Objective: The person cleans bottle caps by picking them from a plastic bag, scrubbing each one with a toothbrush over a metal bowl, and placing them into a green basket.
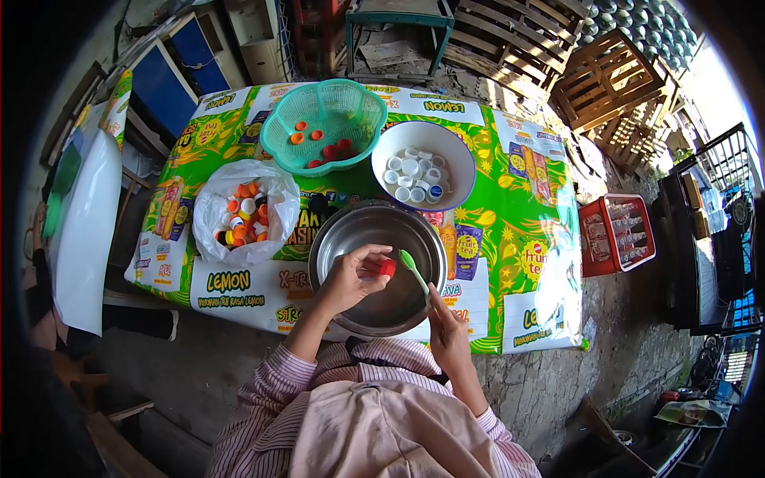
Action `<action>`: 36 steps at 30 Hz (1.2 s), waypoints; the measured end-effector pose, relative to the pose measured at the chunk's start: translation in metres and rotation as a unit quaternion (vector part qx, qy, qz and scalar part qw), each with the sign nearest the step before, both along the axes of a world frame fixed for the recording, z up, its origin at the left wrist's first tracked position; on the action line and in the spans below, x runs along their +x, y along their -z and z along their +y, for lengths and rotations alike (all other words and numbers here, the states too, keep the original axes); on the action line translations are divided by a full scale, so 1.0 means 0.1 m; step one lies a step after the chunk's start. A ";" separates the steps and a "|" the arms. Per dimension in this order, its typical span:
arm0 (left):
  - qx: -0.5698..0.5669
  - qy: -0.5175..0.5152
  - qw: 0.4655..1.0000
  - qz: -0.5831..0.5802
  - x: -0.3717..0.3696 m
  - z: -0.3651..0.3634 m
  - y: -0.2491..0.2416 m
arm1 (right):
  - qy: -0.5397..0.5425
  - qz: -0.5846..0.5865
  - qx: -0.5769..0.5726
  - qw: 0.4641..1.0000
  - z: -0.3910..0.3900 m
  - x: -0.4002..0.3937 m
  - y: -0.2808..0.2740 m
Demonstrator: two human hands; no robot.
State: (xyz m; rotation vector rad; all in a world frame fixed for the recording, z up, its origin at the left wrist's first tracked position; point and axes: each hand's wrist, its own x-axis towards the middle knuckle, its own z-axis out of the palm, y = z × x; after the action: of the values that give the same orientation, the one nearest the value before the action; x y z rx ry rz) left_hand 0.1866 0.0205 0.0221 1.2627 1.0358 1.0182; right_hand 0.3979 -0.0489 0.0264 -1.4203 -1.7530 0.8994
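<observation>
Over a metal bowl (327, 247), my left hand (355, 279) pinches a red cap (387, 268). My right hand (449, 328) grips the handle of a green brush (415, 272), its head close to the cap but apart from it. Behind the bowl stand a green mesh basket (323, 103) with orange and red caps, and a white bowl (456, 151) holding several white caps. A white plastic bag (209, 209) of mixed orange, white, red and yellow caps lies open to the left.
A printed green and white cover (510, 231) lies over the table. To the right is a red crate (591, 239) with packed items. Wooden pallets (610, 80) and a teal-framed stand (398, 17) are at the back; blue panels (194, 54) stand at the back left.
</observation>
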 end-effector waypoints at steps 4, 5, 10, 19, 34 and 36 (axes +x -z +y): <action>0.007 0.028 0.998 0.047 -0.01 0.01 0.04 | -0.027 0.015 -0.004 1.000 -0.06 -0.09 -0.03; 0.006 0.024 0.998 0.058 0.00 0.00 0.04 | -0.027 0.013 -0.004 1.000 -0.04 -0.07 -0.02; 0.012 0.019 0.999 0.044 -0.01 -0.01 0.10 | -0.013 -0.013 0.022 1.000 -0.05 -0.09 -0.03; -0.097 0.005 0.981 -0.169 0.01 -0.04 0.11 | -0.035 0.025 0.002 0.999 -0.08 -0.12 -0.04; -0.134 0.017 0.959 -0.250 -0.02 -0.07 0.13 | -0.021 -0.028 0.044 0.998 -0.03 -0.11 -0.07; -0.171 0.011 0.944 -0.281 -0.03 -0.06 0.16 | -0.008 -0.026 0.030 0.999 0.00 -0.11 -0.02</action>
State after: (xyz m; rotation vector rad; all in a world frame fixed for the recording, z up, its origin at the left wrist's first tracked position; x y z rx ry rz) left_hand 0.1837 0.0142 0.0059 0.6384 0.7064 1.0423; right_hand 0.3866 -0.0486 0.0288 -1.4032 -1.8172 0.8174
